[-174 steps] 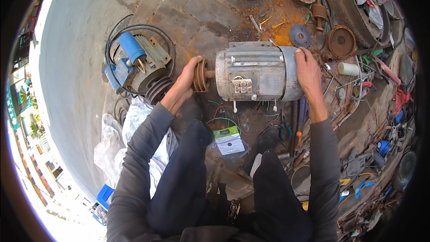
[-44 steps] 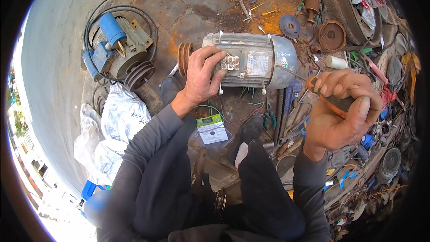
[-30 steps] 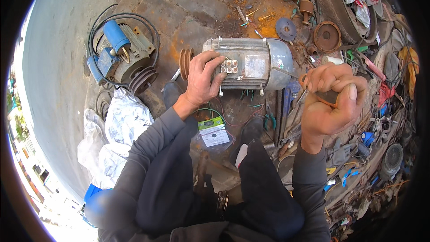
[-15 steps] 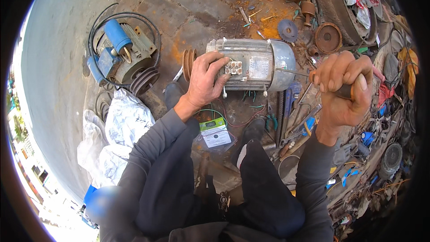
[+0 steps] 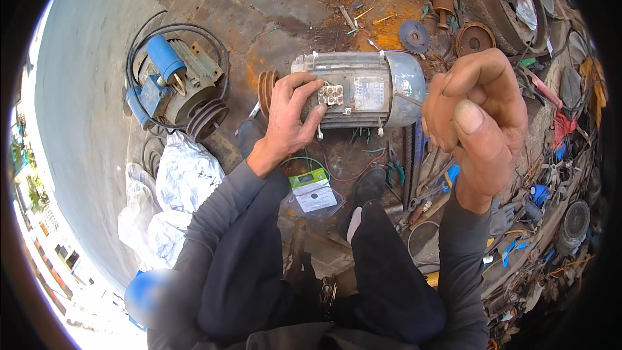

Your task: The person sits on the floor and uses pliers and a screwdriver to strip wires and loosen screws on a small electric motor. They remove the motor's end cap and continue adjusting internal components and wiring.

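Note:
A grey finned electric motor point(image 5: 405, 81) lies on its side in front of me, a rust-brown grooved pulley point(image 5: 264, 93) at its left end. On top of it sits a white terminal block point(image 5: 332, 95) with round screws. My left hand point(image 5: 285, 120) rests on the motor, thumb and index finger closed about the block's left side. At the motor's right end my right hand point(image 5: 483, 113) is raised, fingers curled round a screwdriver point(image 5: 407, 99). Its thin metal shaft points left over the motor's end cover; the handle is hidden in my fist.
To the left stands a second motor point(image 5: 204, 71) with blue parts and a coiled black cable. White plastic sacks point(image 5: 188, 168) lie nearer me. Between my feet is a green-and-white packet point(image 5: 313, 191). Pliers point(image 5: 396, 168), rusty parts and scrap crowd the right side.
My right fist has turned, and the screwdriver's handle has gone out of sight behind the fingers. My left hand stays at the terminal block. The whole view has shifted slightly.

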Demonstrator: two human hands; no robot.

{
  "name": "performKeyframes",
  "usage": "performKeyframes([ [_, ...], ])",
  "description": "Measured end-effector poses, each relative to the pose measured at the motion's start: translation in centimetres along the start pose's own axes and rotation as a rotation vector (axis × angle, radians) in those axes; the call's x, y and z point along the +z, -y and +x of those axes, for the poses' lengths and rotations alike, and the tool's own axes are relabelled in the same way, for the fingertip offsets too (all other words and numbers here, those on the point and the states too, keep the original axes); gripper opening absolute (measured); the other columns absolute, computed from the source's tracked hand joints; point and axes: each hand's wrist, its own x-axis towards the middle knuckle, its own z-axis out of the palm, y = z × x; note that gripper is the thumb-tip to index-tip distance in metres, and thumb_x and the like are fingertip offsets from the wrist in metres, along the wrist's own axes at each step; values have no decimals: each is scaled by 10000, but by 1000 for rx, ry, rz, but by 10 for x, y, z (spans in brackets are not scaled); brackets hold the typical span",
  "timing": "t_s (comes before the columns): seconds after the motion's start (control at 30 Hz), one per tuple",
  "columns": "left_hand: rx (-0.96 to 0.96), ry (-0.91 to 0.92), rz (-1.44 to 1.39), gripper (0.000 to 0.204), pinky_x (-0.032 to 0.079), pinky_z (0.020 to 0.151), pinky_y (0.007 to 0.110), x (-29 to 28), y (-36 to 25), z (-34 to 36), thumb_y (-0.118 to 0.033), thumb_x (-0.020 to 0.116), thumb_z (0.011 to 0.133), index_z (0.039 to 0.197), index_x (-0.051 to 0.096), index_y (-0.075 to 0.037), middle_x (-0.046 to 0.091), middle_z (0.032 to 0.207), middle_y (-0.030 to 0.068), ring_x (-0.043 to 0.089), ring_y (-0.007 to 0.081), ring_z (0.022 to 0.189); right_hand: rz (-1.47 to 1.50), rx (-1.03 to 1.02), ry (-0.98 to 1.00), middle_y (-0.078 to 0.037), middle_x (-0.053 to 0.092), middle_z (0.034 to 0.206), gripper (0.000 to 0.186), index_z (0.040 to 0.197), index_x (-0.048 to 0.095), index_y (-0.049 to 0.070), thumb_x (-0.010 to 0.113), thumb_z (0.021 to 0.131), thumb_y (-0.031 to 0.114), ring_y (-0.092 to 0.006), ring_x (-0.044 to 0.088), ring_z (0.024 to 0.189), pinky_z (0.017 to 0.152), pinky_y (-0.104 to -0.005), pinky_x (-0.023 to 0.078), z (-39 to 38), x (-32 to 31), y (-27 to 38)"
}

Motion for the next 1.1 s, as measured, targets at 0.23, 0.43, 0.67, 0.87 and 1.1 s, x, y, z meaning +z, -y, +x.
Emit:
performKeyframes([
  [0.23,156,47,-20,437,523,969,462,-15,-28,37,-86,789,872,1285,671,-9,678,1215,191,648,382,1107,-924,-318,-58,-86,678,963,286,1186,663,-39,732,1022,185,-149,644,816,758,-284,526,-3,-24,13],
  [0.43,166,269,-146,298,569,828,427,1,-39,92,-35,763,880,1175,741,-68,711,1067,143,697,356,989,-1005,-71,-36,-86,681,989,265,1198,646,-11,766,965,31,-160,662,854,804,-300,545,-6,-12,34],
  [0.67,240,569,-195,252,574,878,465,28,-40,136,-69,754,891,1142,765,-75,719,1059,139,704,367,1042,-1095,-214,238,-132,655,1093,283,1151,617,-14,663,895,-127,-191,670,935,825,-309,548,4,-34,41],
  [0.87,316,633,-104,253,576,919,452,49,-28,136,-34,730,865,1110,775,-74,731,1068,123,694,371,1082,-1049,-315,164,-147,659,1088,243,1133,653,-26,701,901,-80,-239,678,894,821,-316,553,5,-24,37],
  [1.1,308,687,-142,360,575,868,477,48,-20,145,2,634,822,1115,808,-113,728,1018,144,711,382,1005,-1161,-235,214,-149,659,1056,265,1134,651,-29,677,879,-95,-243,708,915,805,-336,551,9,-25,49],
])
